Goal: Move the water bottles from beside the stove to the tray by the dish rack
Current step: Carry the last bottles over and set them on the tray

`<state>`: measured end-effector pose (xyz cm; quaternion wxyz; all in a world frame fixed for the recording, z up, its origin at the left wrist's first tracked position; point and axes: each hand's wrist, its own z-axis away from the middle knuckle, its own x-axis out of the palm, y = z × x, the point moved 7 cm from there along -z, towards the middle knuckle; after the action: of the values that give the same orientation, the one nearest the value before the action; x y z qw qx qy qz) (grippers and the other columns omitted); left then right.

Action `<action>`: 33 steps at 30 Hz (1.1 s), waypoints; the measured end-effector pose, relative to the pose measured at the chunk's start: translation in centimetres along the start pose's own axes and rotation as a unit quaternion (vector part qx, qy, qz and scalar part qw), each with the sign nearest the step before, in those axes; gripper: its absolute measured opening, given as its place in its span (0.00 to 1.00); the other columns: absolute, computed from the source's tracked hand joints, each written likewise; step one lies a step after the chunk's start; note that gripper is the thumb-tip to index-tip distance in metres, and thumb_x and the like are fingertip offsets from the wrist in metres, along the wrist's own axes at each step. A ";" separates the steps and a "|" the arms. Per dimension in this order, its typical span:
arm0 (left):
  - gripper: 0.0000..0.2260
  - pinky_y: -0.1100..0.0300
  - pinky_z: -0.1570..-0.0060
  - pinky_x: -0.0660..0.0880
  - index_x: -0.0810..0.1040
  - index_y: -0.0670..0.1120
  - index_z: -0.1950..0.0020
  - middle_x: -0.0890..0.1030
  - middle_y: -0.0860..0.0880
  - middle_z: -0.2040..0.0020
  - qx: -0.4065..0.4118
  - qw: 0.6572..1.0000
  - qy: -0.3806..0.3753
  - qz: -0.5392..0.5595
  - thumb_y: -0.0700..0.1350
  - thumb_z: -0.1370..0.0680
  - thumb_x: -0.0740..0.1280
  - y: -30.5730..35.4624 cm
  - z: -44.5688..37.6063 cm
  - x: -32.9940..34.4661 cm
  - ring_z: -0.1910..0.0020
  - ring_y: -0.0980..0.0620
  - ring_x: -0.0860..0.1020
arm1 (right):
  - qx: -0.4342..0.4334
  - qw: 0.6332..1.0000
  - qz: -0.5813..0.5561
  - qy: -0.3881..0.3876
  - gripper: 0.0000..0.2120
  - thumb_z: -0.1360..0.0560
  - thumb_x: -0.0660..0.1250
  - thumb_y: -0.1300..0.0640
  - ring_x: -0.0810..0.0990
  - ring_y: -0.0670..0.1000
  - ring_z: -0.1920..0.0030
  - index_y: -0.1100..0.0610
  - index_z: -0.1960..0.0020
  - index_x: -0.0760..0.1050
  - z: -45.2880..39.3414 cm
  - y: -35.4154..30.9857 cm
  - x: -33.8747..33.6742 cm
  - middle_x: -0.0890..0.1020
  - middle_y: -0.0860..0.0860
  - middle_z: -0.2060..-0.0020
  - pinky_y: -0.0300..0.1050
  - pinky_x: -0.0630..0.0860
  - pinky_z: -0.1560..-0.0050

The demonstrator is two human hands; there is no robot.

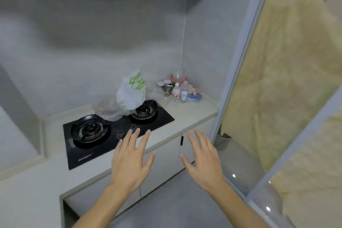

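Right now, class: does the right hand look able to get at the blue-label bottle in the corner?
Probably yes. The right hand is open and empty, and the counter between it and the blue-label bottle lies bare. The red-label bottle stands close beside it, leaving little room.

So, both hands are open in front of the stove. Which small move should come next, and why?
Probably reach the right hand forward toward the two water bottles in the counter corner right of the stove. Both hands are empty, the left hand too, and the bottles stand upright, untouched, well beyond the fingertips. The right hand is on their side.
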<state>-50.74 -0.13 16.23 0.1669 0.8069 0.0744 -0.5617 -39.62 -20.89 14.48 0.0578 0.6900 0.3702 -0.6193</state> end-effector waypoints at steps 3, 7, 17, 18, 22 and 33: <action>0.31 0.44 0.23 0.64 0.60 0.56 0.17 0.66 0.47 0.19 0.031 1.000 -0.003 0.000 0.65 0.18 0.52 1.2 -8.1 2.1 0.18 0.45 0.60 | 0.020 1.000 0.005 0.021 0.35 0.19 0.56 0.35 0.58 0.56 0.18 0.48 0.16 0.56 -4.9 3.5 0.0 0.59 0.51 0.17 0.52 0.57 0.20; 0.31 0.44 0.23 0.64 0.60 0.55 0.17 0.65 0.47 0.19 0.060 0.998 -0.011 0.005 0.65 0.18 0.52 3.8 -17.0 6.7 0.18 0.45 0.60 | 0.042 0.999 0.014 0.016 0.36 0.19 0.49 0.32 0.53 0.55 0.16 0.47 0.16 0.52 -11.2 9.4 0.6 0.54 0.50 0.16 0.55 0.57 0.18; 0.32 0.42 0.30 0.72 0.64 0.53 0.19 0.70 0.45 0.24 -0.001 0.999 -0.039 -0.029 0.65 0.20 0.51 9.7 -37.4 16.6 0.23 0.41 0.67 | 0.011 0.999 0.010 -0.051 0.35 0.17 0.57 0.38 0.44 0.52 0.15 0.43 0.15 0.46 -31.7 23.9 0.7 0.46 0.46 0.15 0.52 0.52 0.18; 0.32 0.42 0.30 0.72 0.64 0.53 0.19 0.71 0.46 0.24 -0.011 0.998 -0.043 -0.034 0.65 0.20 0.51 10.0 -38.8 17.2 0.24 0.42 0.67 | 0.004 0.998 0.010 -0.062 0.35 0.17 0.58 0.38 0.45 0.52 0.15 0.44 0.15 0.46 -33.9 24.8 0.9 0.46 0.46 0.15 0.54 0.54 0.18; 0.33 0.41 0.29 0.71 0.64 0.53 0.19 0.72 0.46 0.26 -0.048 0.996 -0.060 -0.039 0.65 0.21 0.50 9.6 -43.6 20.2 0.25 0.42 0.68 | -0.022 0.997 0.006 -0.080 0.37 0.18 0.61 0.40 0.51 0.54 0.16 0.49 0.15 0.50 -42.6 26.9 2.6 0.52 0.49 0.16 0.55 0.63 0.21; 0.34 0.45 0.26 0.65 0.55 0.56 0.16 0.64 0.48 0.19 -0.094 0.987 -0.128 0.017 0.67 0.21 0.49 8.0 -60.7 32.9 0.20 0.45 0.61 | -0.001 0.983 -0.033 -0.181 0.30 0.18 0.65 0.49 0.63 0.56 0.22 0.55 0.20 0.61 -62.3 31.1 13.0 0.67 0.51 0.22 0.56 0.73 0.33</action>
<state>16.95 11.62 6.11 0.2594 0.7104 0.0911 -0.6479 28.60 -4.01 5.13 0.1042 0.5541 0.3764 -0.7351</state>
